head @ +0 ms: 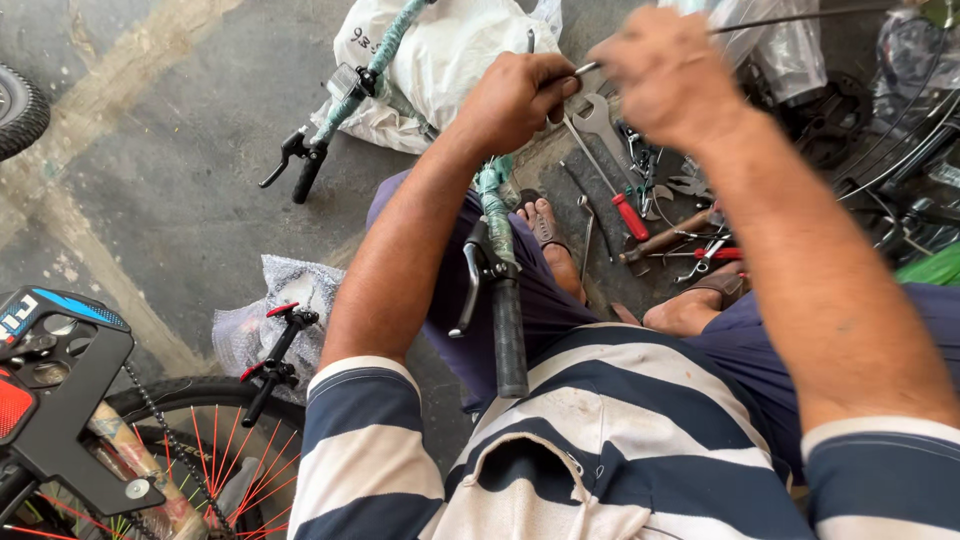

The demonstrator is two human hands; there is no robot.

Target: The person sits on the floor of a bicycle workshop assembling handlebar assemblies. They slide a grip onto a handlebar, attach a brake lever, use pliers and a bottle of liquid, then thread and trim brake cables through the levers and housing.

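Left hand [515,100] closed, pinching cable [800,18] end; right hand [665,75] gripping same cable. Handlebar [497,240] lies across lap; tools [650,215] on floor beyond.

Open concrete floor [170,170] is lying to the left, giving a hand plenty of free room between the wrapped handlebar [345,95] and the spoked wheel [215,460]. Straight ahead, the nearer handlebar [497,270] is rising up the middle between the two arms, splitting the passage there. The left hand [515,100] and right hand [665,75] are meeting close together on a thin cable [800,18], leaving hardly any gap between them. Below and to the right, scattered tools [650,200] are crowding the floor, with a sandalled foot [550,240] just beside them. White bags [450,50] are blocking the far side, and dark wheel parts [900,130] are closing off the right.
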